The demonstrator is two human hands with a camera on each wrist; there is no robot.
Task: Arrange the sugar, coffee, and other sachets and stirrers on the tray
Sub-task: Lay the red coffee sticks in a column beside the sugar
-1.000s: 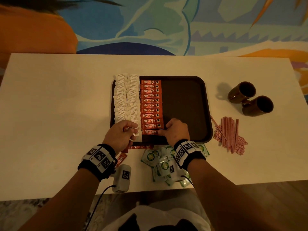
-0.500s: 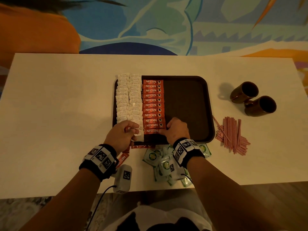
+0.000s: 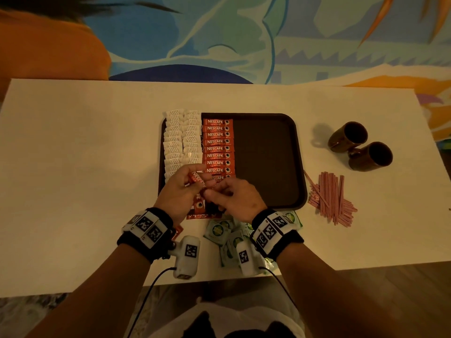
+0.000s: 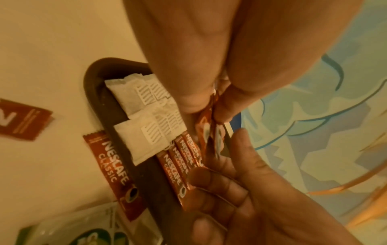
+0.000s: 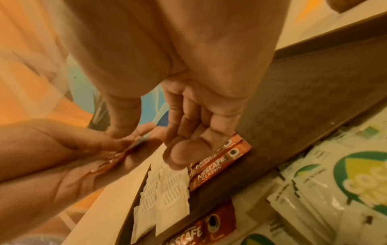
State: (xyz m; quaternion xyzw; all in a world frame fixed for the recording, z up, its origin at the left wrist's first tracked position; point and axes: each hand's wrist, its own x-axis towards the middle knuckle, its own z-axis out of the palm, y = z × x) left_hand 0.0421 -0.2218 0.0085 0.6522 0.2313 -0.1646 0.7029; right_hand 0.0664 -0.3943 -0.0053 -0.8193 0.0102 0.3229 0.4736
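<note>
A dark brown tray (image 3: 268, 154) holds two columns of white sugar sachets (image 3: 181, 140) and a column of red coffee sachets (image 3: 218, 142). Above the tray's near left corner my left hand (image 3: 197, 178) pinches a few red coffee sachets (image 4: 206, 126) between thumb and fingers. My right hand (image 3: 214, 192) is right beside it, with its thumb touching the end of those held sachets (image 5: 117, 159) and its other fingers loosely curled around nothing. A loose coffee sachet (image 3: 197, 211) lies across the tray's front rim (image 4: 98, 92).
Green tea sachets (image 3: 224, 232) lie heaped on the table under my right wrist. Pink stirrers (image 3: 332, 198) are piled to the right of the tray, with two dark mugs (image 3: 347, 136) behind them. Another red sachet (image 4: 21, 119) lies near my left wrist.
Both hands have lifted off the tray's near edge. The left hand has risen with red sachets, and the right hand has left the last laid coffee sachet and come over to it.
</note>
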